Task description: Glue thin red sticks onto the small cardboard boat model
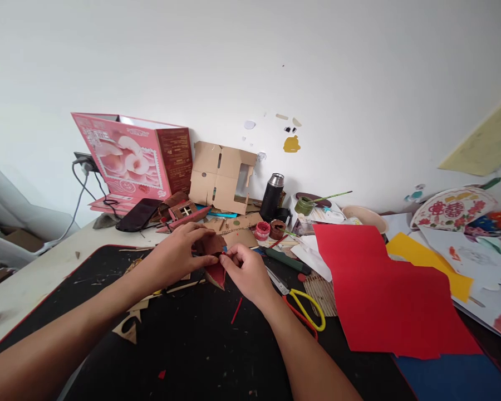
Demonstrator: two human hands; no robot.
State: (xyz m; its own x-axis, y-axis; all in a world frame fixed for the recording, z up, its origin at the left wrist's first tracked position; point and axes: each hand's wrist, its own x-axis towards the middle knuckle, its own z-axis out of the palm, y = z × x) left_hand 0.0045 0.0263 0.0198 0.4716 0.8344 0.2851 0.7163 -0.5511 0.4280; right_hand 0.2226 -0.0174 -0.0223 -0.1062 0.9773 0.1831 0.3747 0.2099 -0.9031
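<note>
Your left fingers point(206, 260) grip the pointed brown-and-red cardboard piece point(216, 274), likely steadying it; right fingers point(230, 266) pinch its edge. Yellow-and-red-handled metal scissors point(284, 290) lie right of them, probably for reach.

The model point(216, 274) was a small brown cardboard piece, held between the left hand point(181, 250) and the right hand point(248, 273). Its upper part, just beside the left hand's fingertips, was bare brown with an uneven edge. Its lower part, under the left hand's thumb and beside the right hand's, was red inside a dull brownish rim. That end narrowed to a point, which aimed downward below both hands. The left hand's fingers covered part of its left side. A tiny red bit point(222, 254) showed at the right hand's pinched fingertips, close against the model; its full shape was hidden.
</note>
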